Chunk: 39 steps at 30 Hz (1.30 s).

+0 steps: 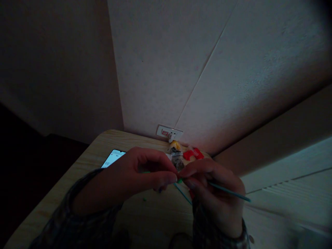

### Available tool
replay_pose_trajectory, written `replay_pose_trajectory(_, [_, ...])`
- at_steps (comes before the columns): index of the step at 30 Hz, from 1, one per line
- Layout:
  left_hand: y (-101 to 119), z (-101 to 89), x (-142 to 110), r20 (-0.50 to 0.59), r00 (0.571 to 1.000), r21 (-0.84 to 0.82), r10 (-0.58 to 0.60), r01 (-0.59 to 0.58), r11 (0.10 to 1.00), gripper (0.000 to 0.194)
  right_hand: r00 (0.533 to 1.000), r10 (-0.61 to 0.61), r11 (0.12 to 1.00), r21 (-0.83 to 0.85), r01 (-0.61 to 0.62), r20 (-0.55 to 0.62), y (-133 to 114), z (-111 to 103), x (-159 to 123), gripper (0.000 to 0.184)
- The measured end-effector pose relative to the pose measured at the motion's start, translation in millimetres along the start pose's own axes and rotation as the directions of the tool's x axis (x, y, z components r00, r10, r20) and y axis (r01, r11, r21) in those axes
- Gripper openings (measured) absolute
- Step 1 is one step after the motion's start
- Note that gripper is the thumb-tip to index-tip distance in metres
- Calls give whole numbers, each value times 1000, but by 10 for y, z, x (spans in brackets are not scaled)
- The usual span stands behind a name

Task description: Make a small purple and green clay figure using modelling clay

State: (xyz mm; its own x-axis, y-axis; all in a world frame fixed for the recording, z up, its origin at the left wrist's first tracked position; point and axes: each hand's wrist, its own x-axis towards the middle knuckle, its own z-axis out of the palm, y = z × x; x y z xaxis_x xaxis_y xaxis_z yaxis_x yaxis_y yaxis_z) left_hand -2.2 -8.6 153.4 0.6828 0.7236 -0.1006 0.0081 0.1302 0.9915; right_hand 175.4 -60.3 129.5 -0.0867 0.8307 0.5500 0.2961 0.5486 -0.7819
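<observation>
Piece of green: up off the tabletop, pinched where the two hands meet; so small that only fingertips suit it, which I take to be why both hands crowd in there
Long axis of the piece: I cannot tell; fingertips cover most of it and the room is dim
Left hand: thumb and forefinger nearly together at their tips, gripping the piece from its side; the palm hollow behind them
Right hand: thumb and forefinger nipped onto the piece from the opposite side, probably to steady it; other fingers bent
Teal rod: straight and thin, lodged in the right hand; long axis nearly level, free end pointing right and slightly towards the person; perhaps tucked there to spare the fingertips
Teal strand: slants below the hands towards the right wrist; whether it joins the rod I cannot tell
Tabletop: pale wood; a green crumb lies near the left wrist
Phone: screen lit, partly behind the left hand; likely set aside within sight
Clear bags and red wrapping: near the wall socket, presumably out of the hands' way
</observation>
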Motion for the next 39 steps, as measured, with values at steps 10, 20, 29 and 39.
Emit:
replay_pose_trajectory(10, [41, 11, -40, -32, 999, 46, -18, 19, 999, 6, 999, 15, 999, 30, -16, 46, -20, 5, 8, 7])
replay_pose_trajectory(20, [-30, 25, 9, -25, 998, -60, 50, -51, 997, 12, 1000, 14, 996, 91, -13, -19, -33, 33, -33, 10])
replay_pose_trajectory(29, [-41, 19, 11, 28, 998, -140, 48, -44, 989, 9, 999, -44, 999, -1, 44, -15, -53, 32, -6, 8])
replay_pose_trajectory(39, [-58, 16, 19, 42, 998, -166, 50, -43, 985, 9, 999, -34, 999, -32, 33, -19, -66, 40, -21, 11])
